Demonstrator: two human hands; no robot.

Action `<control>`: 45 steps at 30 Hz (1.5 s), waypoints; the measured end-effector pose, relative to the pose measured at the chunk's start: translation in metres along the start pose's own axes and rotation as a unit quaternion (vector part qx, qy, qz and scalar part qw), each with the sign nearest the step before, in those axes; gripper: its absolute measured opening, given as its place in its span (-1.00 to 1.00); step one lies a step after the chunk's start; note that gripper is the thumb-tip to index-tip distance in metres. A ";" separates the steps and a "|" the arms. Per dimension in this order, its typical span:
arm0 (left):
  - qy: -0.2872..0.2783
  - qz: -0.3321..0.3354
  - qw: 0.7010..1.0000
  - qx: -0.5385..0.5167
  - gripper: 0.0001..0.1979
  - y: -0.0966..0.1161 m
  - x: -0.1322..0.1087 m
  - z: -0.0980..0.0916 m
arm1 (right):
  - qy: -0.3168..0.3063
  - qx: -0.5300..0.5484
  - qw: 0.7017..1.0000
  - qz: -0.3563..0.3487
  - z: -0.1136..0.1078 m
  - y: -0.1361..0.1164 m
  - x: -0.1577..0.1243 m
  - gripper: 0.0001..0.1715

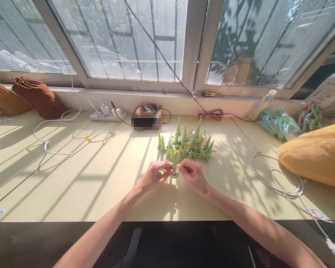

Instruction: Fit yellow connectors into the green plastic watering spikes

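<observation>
While both hands work at the middle of the bench (72, 186), a single green cone (174, 164) stands upright between them, just short of the cone pile (185, 143). Left hand (153, 176) pinches near the cone's base from one side; right hand (194, 175) closes its fingertips on the other side, so the two hands are together, clamped on the same cone. Whether a small yellow piece sits in the left fingers cannot be told.

Pile lies toward the far edge, cones mostly upright, yellow bits (202, 146) scattered among them. White cables lie at the left (72, 149) and right (281, 182); a power strip (107, 114) sits at the far edge; a yellow cushion (315, 156) occupies the right end.

Judgement: the work appears to be fitting or seating a part at the cone's base. Done well, it calls for holding the cone upright, gripping low, pressing squarely, and keeping clear of the pile so neighbouring cones are not toppled.
</observation>
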State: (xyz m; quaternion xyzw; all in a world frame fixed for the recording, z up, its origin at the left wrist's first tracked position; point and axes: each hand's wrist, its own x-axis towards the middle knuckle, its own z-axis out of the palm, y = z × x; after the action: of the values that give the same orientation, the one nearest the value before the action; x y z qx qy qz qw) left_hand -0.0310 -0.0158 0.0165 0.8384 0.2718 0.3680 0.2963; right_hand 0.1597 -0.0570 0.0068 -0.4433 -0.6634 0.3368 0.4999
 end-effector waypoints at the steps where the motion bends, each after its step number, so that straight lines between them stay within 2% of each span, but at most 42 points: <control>1: -0.007 -0.017 1.000 -0.019 -0.78 0.000 0.000 -0.001 | 0.002 -0.017 1.000 -0.022 0.000 0.000 0.000 -0.60; 6: -0.020 -0.071 0.995 -0.064 -0.73 0.002 0.000 -0.005 | -0.004 -0.062 0.995 -0.077 -0.002 0.001 -0.001 -0.62; 13: -0.026 -0.050 0.997 -0.044 -0.72 0.005 0.001 -0.008 | -0.008 -0.088 0.985 -0.151 -0.003 0.005 0.000 -0.66; 22: -0.049 -0.088 0.991 -0.087 -0.70 0.005 0.001 -0.010 | -0.017 -0.096 0.981 -0.167 -0.004 0.006 -0.002 -0.66; 27: -0.051 -0.076 0.995 -0.048 -0.69 0.006 0.002 -0.013 | -0.019 -0.105 0.983 -0.152 -0.002 0.006 -0.001 -0.63; 30: -0.037 -0.058 0.998 -0.017 -0.70 0.007 0.003 -0.017 | -0.006 -0.119 0.983 -0.139 -0.002 0.006 0.000 -0.64; 33: 0.008 -0.040 0.999 0.006 -0.74 0.006 0.005 -0.019 | 0.017 -0.136 0.984 -0.117 0.000 0.007 -0.001 -0.71; 38: 0.072 -0.059 0.995 0.025 -0.84 -0.002 0.004 -0.019 | 0.029 -0.175 0.980 -0.093 0.002 0.013 -0.002 -0.77; 41: 0.081 -0.064 0.993 0.057 -0.86 -0.003 0.003 -0.019 | 0.016 -0.191 0.977 -0.096 0.003 0.016 -0.004 -0.75; 45: 0.080 -0.057 0.990 0.103 -0.87 -0.003 0.001 -0.019 | -0.042 -0.211 0.968 -0.125 0.004 0.017 -0.005 -0.67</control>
State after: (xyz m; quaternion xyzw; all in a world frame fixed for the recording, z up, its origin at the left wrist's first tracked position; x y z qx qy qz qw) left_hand -0.0457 -0.0071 0.0255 0.8158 0.3781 0.3861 0.2059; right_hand 0.1605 -0.0553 -0.0107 -0.4380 -0.7900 0.1422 0.4046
